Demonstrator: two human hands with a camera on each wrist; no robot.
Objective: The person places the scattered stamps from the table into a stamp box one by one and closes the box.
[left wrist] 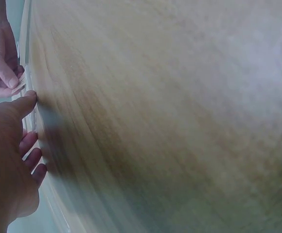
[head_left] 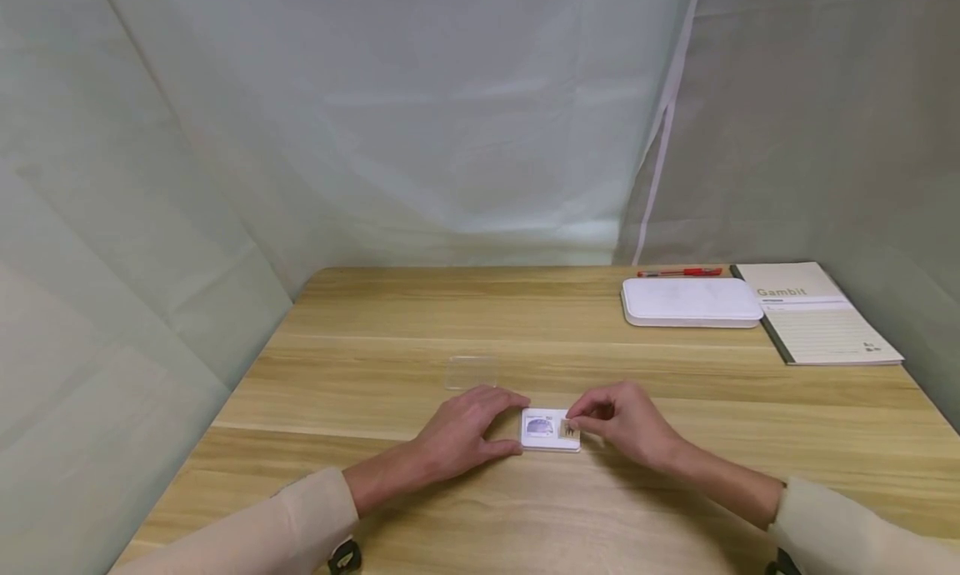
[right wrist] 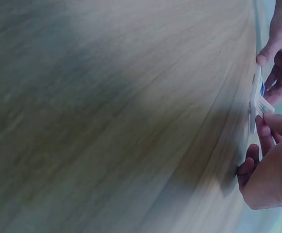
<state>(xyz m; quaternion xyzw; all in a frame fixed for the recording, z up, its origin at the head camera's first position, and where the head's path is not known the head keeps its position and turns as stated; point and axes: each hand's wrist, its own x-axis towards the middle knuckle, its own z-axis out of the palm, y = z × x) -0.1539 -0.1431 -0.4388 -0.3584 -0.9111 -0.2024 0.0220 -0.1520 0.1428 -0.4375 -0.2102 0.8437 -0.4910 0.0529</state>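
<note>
A small flat white case (head_left: 551,443) lies on the wooden table. My left hand (head_left: 467,432) grips its left end, index fingertip at the far corner and thumb at the near one. Inside its left half is a stamp with a purple domed print (head_left: 539,427). Over the right half, my right hand (head_left: 628,425) pinches a tan stamp with dark marks (head_left: 568,430) between thumb and index finger. In the right wrist view this stamp (right wrist: 266,104) is tilted up from the case (right wrist: 252,116). The left wrist view shows the left thumb (left wrist: 28,101) at the case's edge.
A clear plastic lid (head_left: 471,373) lies just beyond the left hand. At the back right are a white zipped case (head_left: 692,302), a red pen (head_left: 681,272) and a notebook (head_left: 823,315). Pale curtains (head_left: 465,125) surround the table (head_left: 375,325).
</note>
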